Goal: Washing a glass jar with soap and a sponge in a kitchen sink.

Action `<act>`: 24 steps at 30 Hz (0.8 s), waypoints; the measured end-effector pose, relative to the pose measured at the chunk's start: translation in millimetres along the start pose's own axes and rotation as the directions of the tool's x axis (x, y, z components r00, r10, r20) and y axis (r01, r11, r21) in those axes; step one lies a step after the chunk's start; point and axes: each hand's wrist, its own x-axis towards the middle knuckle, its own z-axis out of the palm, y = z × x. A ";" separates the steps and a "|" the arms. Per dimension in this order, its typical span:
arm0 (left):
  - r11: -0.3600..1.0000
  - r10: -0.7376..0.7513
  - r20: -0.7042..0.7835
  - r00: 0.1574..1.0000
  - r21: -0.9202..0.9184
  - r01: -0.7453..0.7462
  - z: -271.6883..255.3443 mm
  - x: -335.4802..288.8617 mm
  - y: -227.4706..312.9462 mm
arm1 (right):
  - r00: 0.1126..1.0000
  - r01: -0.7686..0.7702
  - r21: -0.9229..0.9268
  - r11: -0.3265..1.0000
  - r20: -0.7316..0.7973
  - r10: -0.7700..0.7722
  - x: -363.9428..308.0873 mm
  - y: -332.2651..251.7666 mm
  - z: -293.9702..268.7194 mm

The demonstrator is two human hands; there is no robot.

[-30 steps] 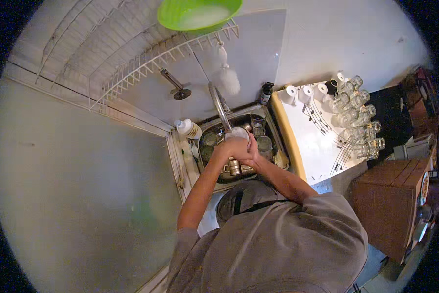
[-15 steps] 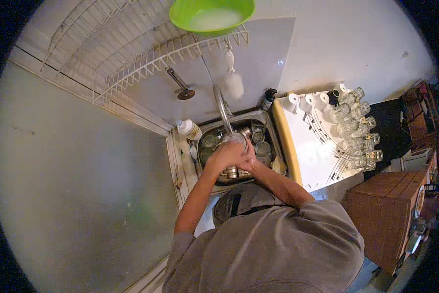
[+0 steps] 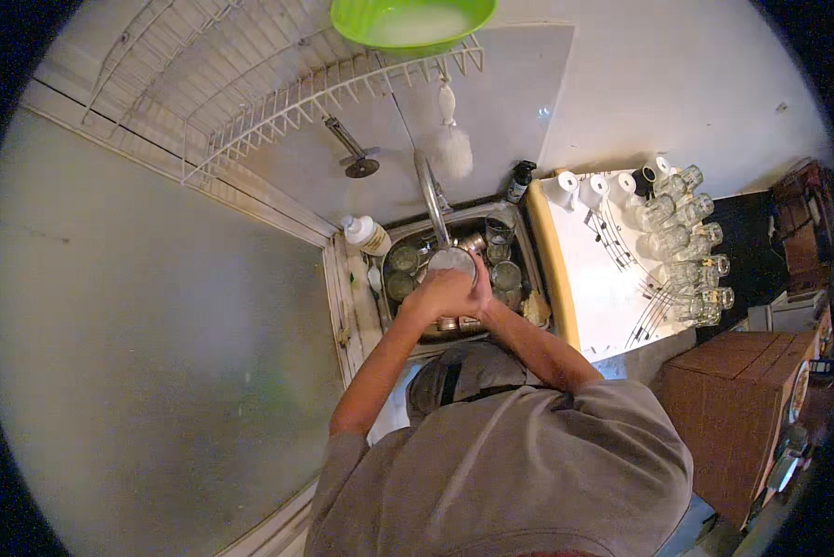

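Note:
Under the curved metal tap [image 3: 430, 190], a clear drinking glass [image 3: 454, 263] is held in both hands over the sink [image 3: 407, 346]. My right hand [image 3: 483, 286] is wrapped round its right side. My left hand [image 3: 438, 294] lies closed against the near side, its fingertips partly hidden at the glass. Below and around the hands, the sink holds several more glasses [image 3: 506, 276] and some metal-coloured cylindrical pieces [image 3: 473, 243]. A yellowish sponge or cloth [image 3: 535, 308] sits at the sink's right corner.
Left of the sink stands a white bottle [image 3: 368, 235]; a dark spray bottle [image 3: 522, 181] is behind right. Several glass mugs [image 3: 674, 243] and white cups [image 3: 598, 189] line the right counter [image 3: 591, 320]. Overhead hang a wire rack [image 3: 278, 116] and green bowl [image 3: 415, 26]. A brush [image 3: 452, 148] hangs behind.
Both hands still hold the glass beneath the tap. Its round mouth shows more fully now, and my left hand has shifted slightly lower on it. The whole view has moved a little.

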 end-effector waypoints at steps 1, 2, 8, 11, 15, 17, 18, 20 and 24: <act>1.000 -0.006 0.024 1.000 0.016 0.006 0.7 2.5 -0.8 | 1.000 -0.011 0.010 1.000 -0.026 0.011 -4.1 2.3 -0.4; 0.999 -0.016 0.043 0.999 0.031 0.015 3.0 5.2 -2.8 | 1.000 -0.018 0.011 1.000 -0.022 0.018 -4.2 5.1 -0.7; 0.990 -0.024 0.168 0.985 0.140 0.000 -1.9 30.1 -1.7 | 0.329 0.391 0.548 0.739 0.667 -0.669 54.9 34.0 -30.0; 0.992 -0.114 0.188 0.976 0.084 0.099 -10.9 21.0 -5.1 | 0.939 0.195 0.202 0.960 0.246 -0.242 16.8 15.6 -34.0; 0.993 -0.060 0.083 0.995 0.105 0.051 -4.4 13.6 -4.3 | 0.998 -0.031 0.086 0.996 -0.054 0.036 -6.2 0.4 -0.2; 0.993 -0.027 0.016 1.000 0.116 0.025 3.7 6.8 -1.1 | 0.997 -0.067 0.082 0.994 -0.035 0.070 -5.7 -4.4 1.2; 0.993 -0.010 -0.017 1.000 0.120 0.012 7.9 3.4 1.3 | 0.994 -0.110 0.076 0.991 -0.015 0.111 -5.0 -7.2 -0.6; 0.991 0.020 -0.081 0.996 0.130 -0.009 14.2 -2.9 3.2 | 0.994 -0.020 0.029 0.999 -0.105 0.023 -4.2 -11.3 0.8; 0.995 0.043 0.027 0.999 0.083 -0.046 -0.6 -20.9 11.7 | 0.992 -0.098 -0.006 0.995 -0.075 0.097 -13.1 -13.6 11.9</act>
